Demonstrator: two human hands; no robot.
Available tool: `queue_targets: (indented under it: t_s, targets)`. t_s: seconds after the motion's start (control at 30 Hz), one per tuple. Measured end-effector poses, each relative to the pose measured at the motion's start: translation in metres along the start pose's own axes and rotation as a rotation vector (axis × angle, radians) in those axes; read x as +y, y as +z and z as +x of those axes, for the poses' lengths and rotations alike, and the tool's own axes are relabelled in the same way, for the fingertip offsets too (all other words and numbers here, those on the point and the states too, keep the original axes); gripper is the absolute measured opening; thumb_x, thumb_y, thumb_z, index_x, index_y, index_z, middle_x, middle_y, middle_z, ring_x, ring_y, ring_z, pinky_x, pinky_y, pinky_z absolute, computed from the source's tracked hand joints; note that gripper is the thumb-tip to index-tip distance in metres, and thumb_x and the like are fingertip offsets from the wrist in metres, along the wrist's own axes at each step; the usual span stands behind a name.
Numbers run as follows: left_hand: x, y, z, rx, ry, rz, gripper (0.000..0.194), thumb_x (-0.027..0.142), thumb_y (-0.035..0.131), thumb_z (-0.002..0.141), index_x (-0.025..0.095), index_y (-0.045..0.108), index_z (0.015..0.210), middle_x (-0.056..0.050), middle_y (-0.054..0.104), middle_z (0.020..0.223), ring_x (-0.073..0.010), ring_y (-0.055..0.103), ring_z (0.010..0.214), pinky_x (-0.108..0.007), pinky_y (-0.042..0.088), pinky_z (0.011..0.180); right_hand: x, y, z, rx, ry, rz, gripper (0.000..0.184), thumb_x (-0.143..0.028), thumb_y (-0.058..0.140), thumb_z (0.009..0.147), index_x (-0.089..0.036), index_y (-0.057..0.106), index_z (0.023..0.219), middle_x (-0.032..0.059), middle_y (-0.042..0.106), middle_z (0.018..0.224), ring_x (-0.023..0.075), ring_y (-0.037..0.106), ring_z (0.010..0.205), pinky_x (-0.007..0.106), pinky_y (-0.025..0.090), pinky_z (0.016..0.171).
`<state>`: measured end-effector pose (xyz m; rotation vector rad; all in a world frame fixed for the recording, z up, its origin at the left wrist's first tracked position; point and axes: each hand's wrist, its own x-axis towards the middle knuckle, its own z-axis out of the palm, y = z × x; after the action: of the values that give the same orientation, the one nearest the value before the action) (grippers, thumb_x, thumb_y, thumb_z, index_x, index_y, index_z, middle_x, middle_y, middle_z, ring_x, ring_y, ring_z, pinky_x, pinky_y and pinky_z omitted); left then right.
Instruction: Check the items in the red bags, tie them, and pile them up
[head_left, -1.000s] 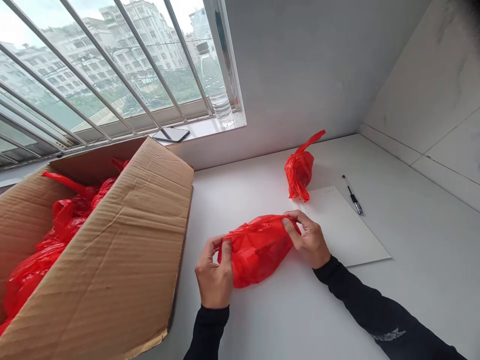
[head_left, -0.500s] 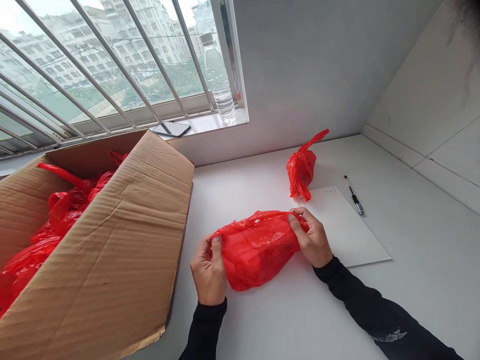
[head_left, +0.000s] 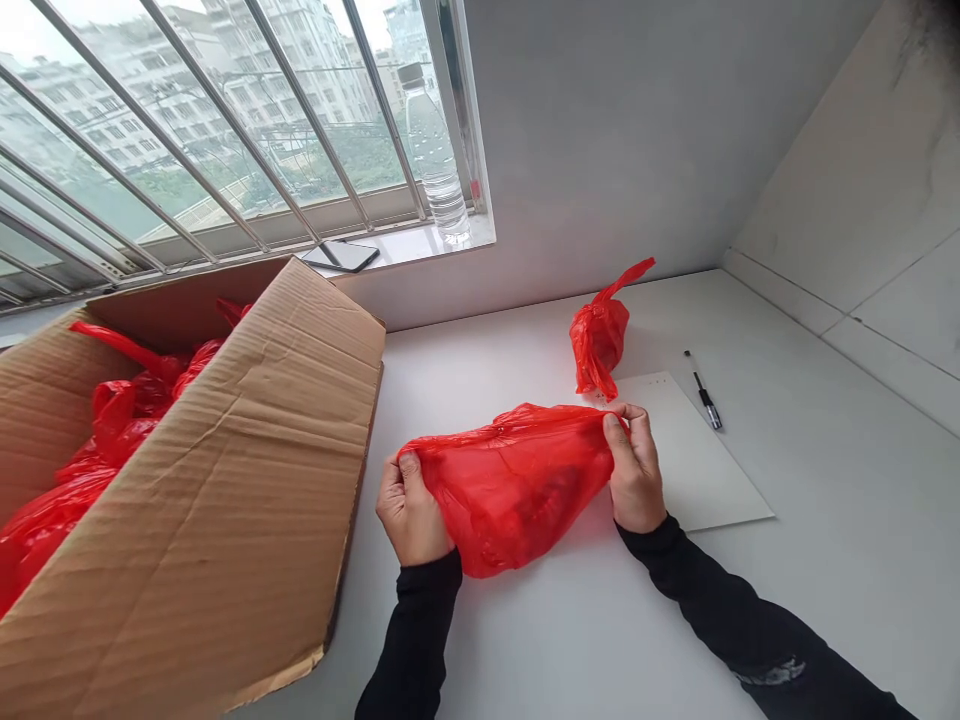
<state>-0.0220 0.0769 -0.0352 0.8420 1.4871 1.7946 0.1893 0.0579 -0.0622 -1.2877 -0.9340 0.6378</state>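
Bag (head_left: 521, 495) & knotted bundle (head_left: 598, 335) red, box (head_left: 247, 480) brown w/ ridged stripes, sleeves (head_left: 712, 590) blk, tabletop (head_left: 540, 640) plain wht.

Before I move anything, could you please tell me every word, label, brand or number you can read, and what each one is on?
No text is readable.
White rectangular paper sheet: tiny marks near its far edge, too small to read.
Black fabric right sleeve: pale mark, too blurred to read.
Clear plastic bottle: no legible label.
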Motion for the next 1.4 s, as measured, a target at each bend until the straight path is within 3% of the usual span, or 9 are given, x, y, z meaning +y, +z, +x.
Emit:
queue_targets:
  t_s: [0.2, 0.3, 0.4, 0.57, 0.73, 0.87, 1.03, 1.23, 1.4]
  targets:
    - [0.001, 0.003, -0.006, -0.079, 0.011, -0.028, 0.023, 0.042, 0.06, 0.09, 0.02, 0.061, 0.096, -0.002, 0.067, 0.09, -0.0148, 0.065, 0.079, -0.024, 0.053, 0.072, -0.004, -0.005, 0.005, -0.156, 0.057, 0.116, 0.028, -0.053, 0.05, 0.096, -0.025, 0.054, 0.102, 0.0084, 0.064, 0.116, 0.0269, 0.058, 0.116, 0.04, 0.046, 0.098]
    - [0.016, 0.001, -0.017, -0.24, 0.04, 0.042, 0.031, 0.039, 0.069, 0.086, 0.021, 0.064, 0.112, -0.007, 0.07, 0.109, -0.0226, 0.066, 0.101, -0.032, 0.053, 0.088, -0.01, -0.009, 0.007, -0.393, 0.124, 0.195, 0.032, -0.053, 0.058, 0.092, -0.025, 0.06, 0.106, 0.0056, 0.067, 0.104, 0.024, 0.065, 0.095, 0.035, 0.052, 0.083]
    - [0.027, -0.002, -0.023, -0.326, 0.055, 0.123, 0.028, 0.039, 0.074, 0.083, 0.019, 0.071, 0.103, -0.007, 0.071, 0.103, -0.0233, 0.066, 0.097, -0.032, 0.051, 0.09, -0.017, -0.01, 0.005, -0.586, 0.125, 0.175, 0.025, -0.046, 0.065, 0.089, -0.022, 0.067, 0.096, 0.0023, 0.066, 0.084, 0.0203, 0.062, 0.076, 0.031, 0.052, 0.072]
    - [0.021, -0.006, -0.014, -0.203, 0.03, 0.076, 0.028, 0.045, 0.073, 0.083, 0.017, 0.069, 0.085, -0.002, 0.069, 0.083, -0.0152, 0.063, 0.077, -0.024, 0.05, 0.072, -0.016, -0.011, 0.007, -0.396, 0.065, 0.15, 0.023, -0.044, 0.06, 0.094, -0.023, 0.068, 0.089, 0.0001, 0.064, 0.081, 0.018, 0.059, 0.077, 0.03, 0.048, 0.075]
    - [0.005, -0.004, -0.005, -0.113, -0.181, -0.127, 0.038, 0.049, 0.079, 0.071, 0.017, 0.062, 0.081, -0.001, 0.069, 0.074, -0.0156, 0.066, 0.065, -0.027, 0.053, 0.064, -0.008, -0.017, 0.017, -0.22, 0.057, 0.111, 0.021, -0.044, 0.065, 0.09, -0.024, 0.067, 0.09, 0.0006, 0.064, 0.086, 0.0192, 0.058, 0.084, 0.032, 0.045, 0.083]
    - [-0.002, -0.001, 0.001, -0.051, -0.299, -0.241, 0.038, 0.043, 0.083, 0.064, 0.018, 0.057, 0.077, 0.002, 0.068, 0.071, -0.013, 0.065, 0.061, -0.027, 0.053, 0.066, -0.007, -0.017, 0.015, -0.209, 0.05, 0.116, 0.022, -0.045, 0.062, 0.092, -0.024, 0.066, 0.091, 0.0031, 0.066, 0.093, 0.0245, 0.06, 0.102, 0.039, 0.043, 0.097]
    - [0.0, -0.001, 0.006, -0.151, -0.395, -0.261, 0.032, 0.042, 0.078, 0.069, 0.015, 0.063, 0.08, -0.004, 0.07, 0.076, -0.0188, 0.069, 0.073, -0.031, 0.055, 0.072, -0.002, -0.02, 0.018, -0.223, 0.129, 0.236, 0.024, -0.048, 0.061, 0.091, -0.025, 0.062, 0.097, 0.0066, 0.066, 0.114, 0.0281, 0.059, 0.113, 0.041, 0.047, 0.096]
    - [0.022, 0.0, -0.013, -0.318, -0.265, -0.131, 0.033, 0.044, 0.076, 0.076, 0.019, 0.066, 0.095, -0.004, 0.07, 0.089, -0.0221, 0.069, 0.085, -0.036, 0.053, 0.085, -0.004, -0.029, 0.023, -0.457, 0.29, 0.287, 0.026, -0.043, 0.068, 0.087, -0.023, 0.055, 0.078, -0.0038, 0.05, 0.068, 0.0133, 0.046, 0.06, 0.025, 0.039, 0.057]
    - [0.039, -0.007, -0.024, -0.317, 0.102, 0.216, 0.051, 0.031, 0.086, 0.07, 0.027, 0.068, 0.117, -0.004, 0.067, 0.118, -0.0249, 0.059, 0.113, -0.035, 0.04, 0.105, -0.008, -0.028, 0.021, -0.533, 0.269, 0.249, 0.025, -0.043, 0.07, 0.087, -0.021, 0.061, 0.078, -0.0033, 0.05, 0.068, 0.0127, 0.045, 0.061, 0.025, 0.037, 0.057]
